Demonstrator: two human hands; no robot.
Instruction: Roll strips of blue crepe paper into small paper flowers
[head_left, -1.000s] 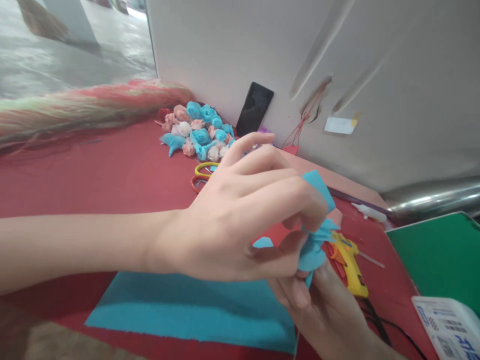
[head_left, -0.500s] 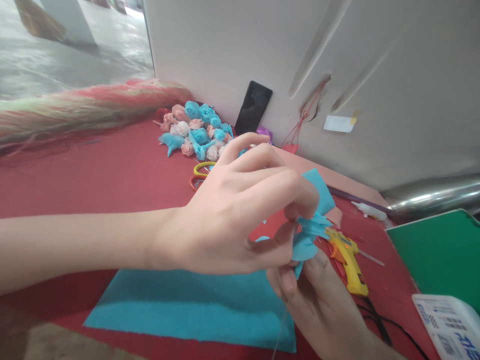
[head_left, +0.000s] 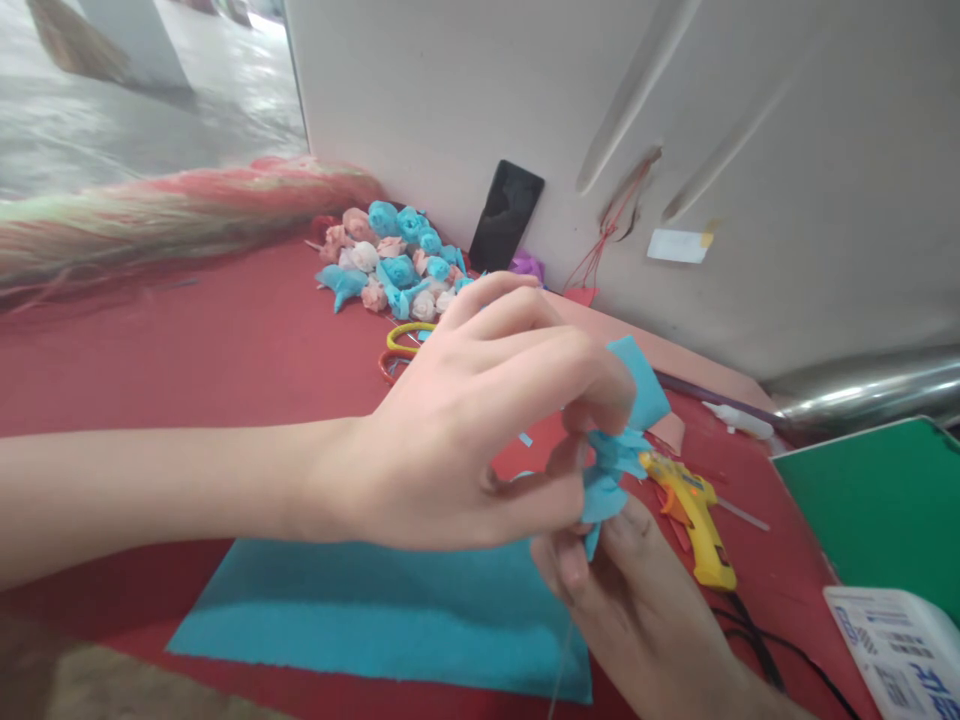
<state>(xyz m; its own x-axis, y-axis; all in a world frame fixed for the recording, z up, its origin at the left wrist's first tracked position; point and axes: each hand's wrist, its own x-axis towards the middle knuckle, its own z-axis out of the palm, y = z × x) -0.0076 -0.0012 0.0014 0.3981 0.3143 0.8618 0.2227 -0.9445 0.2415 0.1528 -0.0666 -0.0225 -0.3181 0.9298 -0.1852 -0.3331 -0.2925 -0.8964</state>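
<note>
A blue crepe-paper flower (head_left: 602, 497) is between my two hands, right of the middle. My left hand (head_left: 480, 430) reaches across from the left, its thumb and index finger pinching the flower's upper paper. From below, my right hand (head_left: 645, 600) grips the flower at its base, with a thin stem or wire running down beneath. Just beyond the flower lies a small piece of blue paper (head_left: 646, 392). A yellow glue gun (head_left: 697, 530) rests close by on the right. Under my left forearm, a large blue paper sheet (head_left: 375, 620) lies flat on the red table (head_left: 187, 370).
Several finished paper flowers (head_left: 397, 265) are heaped at the back, near a phone (head_left: 507, 215) leaning on the wall. Scissors (head_left: 401, 345) lie partly behind my left hand. On the right are a green board (head_left: 885, 510), a white box (head_left: 892, 650) and a glue bottle (head_left: 739, 420).
Both hands have shifted very slightly left together with the flower. Their grip on it looks the same.
</note>
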